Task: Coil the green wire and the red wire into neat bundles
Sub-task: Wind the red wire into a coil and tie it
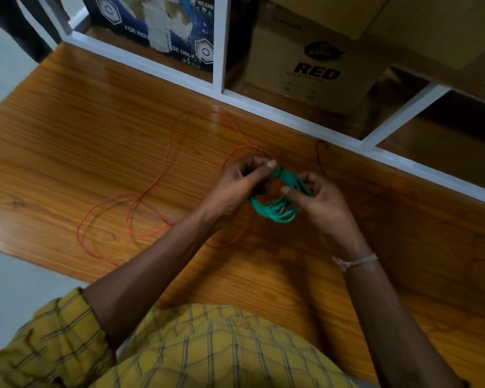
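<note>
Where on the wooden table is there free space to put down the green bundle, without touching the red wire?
Bare wood lies right of the right hand, between the white frame and the table near edge. The left half is crowded with red wire loops. Both hands hold the green wire; the left hand is above red wire.

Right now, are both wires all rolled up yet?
Not yet. The green wire is already wound into loops, and both hands, left hand and right hand, grip it, seemingly finishing the bundle. The red wire lies loose on the wooden table, not coiled.
</note>
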The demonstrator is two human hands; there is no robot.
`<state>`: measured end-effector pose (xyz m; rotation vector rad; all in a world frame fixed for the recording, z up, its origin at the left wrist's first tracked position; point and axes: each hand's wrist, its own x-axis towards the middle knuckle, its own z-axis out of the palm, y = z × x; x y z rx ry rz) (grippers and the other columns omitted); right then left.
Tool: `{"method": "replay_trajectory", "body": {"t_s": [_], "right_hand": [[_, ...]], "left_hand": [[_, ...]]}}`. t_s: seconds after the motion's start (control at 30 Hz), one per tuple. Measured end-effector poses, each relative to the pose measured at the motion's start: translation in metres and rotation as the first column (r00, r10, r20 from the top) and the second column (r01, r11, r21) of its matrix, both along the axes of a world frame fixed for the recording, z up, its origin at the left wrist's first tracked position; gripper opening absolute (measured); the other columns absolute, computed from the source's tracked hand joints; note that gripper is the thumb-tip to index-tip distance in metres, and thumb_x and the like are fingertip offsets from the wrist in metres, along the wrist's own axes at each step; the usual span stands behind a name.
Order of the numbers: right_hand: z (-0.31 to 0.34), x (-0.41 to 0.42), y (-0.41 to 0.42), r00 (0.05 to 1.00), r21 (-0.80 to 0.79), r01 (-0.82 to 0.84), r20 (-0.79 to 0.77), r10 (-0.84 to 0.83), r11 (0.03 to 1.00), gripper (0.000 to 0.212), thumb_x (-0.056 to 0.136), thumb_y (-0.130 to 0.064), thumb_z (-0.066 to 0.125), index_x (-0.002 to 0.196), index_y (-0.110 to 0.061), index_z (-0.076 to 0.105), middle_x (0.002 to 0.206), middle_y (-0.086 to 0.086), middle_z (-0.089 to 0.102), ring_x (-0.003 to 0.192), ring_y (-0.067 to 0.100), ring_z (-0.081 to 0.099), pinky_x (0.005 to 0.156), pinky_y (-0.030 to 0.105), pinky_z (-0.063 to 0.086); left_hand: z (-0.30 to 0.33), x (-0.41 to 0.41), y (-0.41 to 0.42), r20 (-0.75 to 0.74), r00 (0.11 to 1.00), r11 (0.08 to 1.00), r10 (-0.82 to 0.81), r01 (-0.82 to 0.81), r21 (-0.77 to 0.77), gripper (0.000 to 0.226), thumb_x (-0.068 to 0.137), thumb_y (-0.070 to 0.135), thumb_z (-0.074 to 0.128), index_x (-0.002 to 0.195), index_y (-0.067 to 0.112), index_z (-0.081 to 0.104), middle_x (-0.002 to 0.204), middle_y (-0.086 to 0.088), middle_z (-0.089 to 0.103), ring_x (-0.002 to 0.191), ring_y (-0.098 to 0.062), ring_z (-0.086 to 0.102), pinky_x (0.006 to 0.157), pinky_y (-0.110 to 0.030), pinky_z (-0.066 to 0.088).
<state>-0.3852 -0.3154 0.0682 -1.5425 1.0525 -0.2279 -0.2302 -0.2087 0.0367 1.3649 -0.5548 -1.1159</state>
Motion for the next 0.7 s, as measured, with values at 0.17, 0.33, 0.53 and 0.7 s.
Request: {"method": "replay_trajectory", "body": {"t_s": [0.17,0.33,0.53,0.7], "right_hand": [[0.009,0.025,-0.068,0.934,0.045,0.354,0.038,-0.355,0.934,0.034,0.099,-0.028,0.070,0.129,-0.015,0.062,0.123,0.007,0.071,0.096,0.016,0.074,0.059,0.020,0.059],[-0.027,0.067,-0.106,0.908,0.179,0.416,-0.024,-0.419,0.892,0.041,0.095,-0.016,0.075,0.130,0.000,0.062,0.135,0.018,0.068,0.103,0.019,0.073,0.082,0.033,0.065],[-0.043,0.083,-0.087,0.924,0.216,0.380,-0.035,-0.382,0.900,0.043,0.106,-0.013,0.054,0.147,-0.001,0.050,0.146,0.017,0.060,0.123,0.026,0.065,0.097,0.034,0.058],[-0.031,0.054,-0.037,0.964,-0.341,0.176,-0.131,-0.232,0.924,0.035,0.100,-0.023,0.067,0.134,-0.016,0.064,0.132,-0.001,0.067,0.119,0.013,0.064,0.086,0.021,0.053]], "left_hand": [[-0.018,0.015,0.011,0.204,0.978,0.997,0.034,-0.047,0.060,0.025,0.107,0.039,0.057,0.120,0.019,0.065,0.120,-0.016,0.070,0.114,-0.035,0.067,0.105,-0.055,0.053],[-0.043,0.020,0.040,0.419,0.907,0.989,0.031,-0.089,0.120,0.028,0.094,0.028,0.060,0.113,0.009,0.069,0.102,-0.004,0.073,0.089,-0.015,0.067,0.081,-0.032,0.051],[-0.051,0.003,0.073,0.488,0.845,0.969,-0.217,0.126,0.213,0.013,0.097,0.020,0.070,0.109,0.014,0.071,0.089,0.008,0.071,0.074,0.007,0.065,0.069,-0.017,0.048],[-0.042,-0.015,0.098,0.416,0.838,0.935,-0.353,0.297,0.196,0.013,0.101,0.014,0.072,0.113,0.010,0.071,0.100,-0.005,0.077,0.088,-0.016,0.074,0.075,-0.025,0.056]]}}
